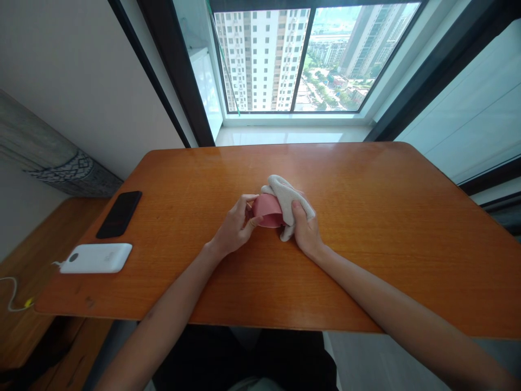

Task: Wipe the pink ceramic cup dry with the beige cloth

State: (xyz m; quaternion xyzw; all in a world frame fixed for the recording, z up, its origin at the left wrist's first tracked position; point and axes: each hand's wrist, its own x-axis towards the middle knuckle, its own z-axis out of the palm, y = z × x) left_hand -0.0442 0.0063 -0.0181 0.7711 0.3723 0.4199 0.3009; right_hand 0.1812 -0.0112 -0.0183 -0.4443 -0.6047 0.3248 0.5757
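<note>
A small pink cup (pixel 267 210) lies on its side above the middle of the wooden table (pixel 366 244), held between both hands. My left hand (pixel 235 227) grips its open rim with the fingers curled round it. My right hand (pixel 305 228) presses a beige cloth (pixel 286 196) against the cup's far end, with the thumb on top of the cloth. The cloth drapes over the cup's right side and hides that end.
A black phone (pixel 119 213) lies face down near the table's left edge. Below it sits a white power bank (pixel 98 257) with a cable running off to the left. A lower wooden surface (pixel 24 320) adjoins on the left. A window is beyond the far edge.
</note>
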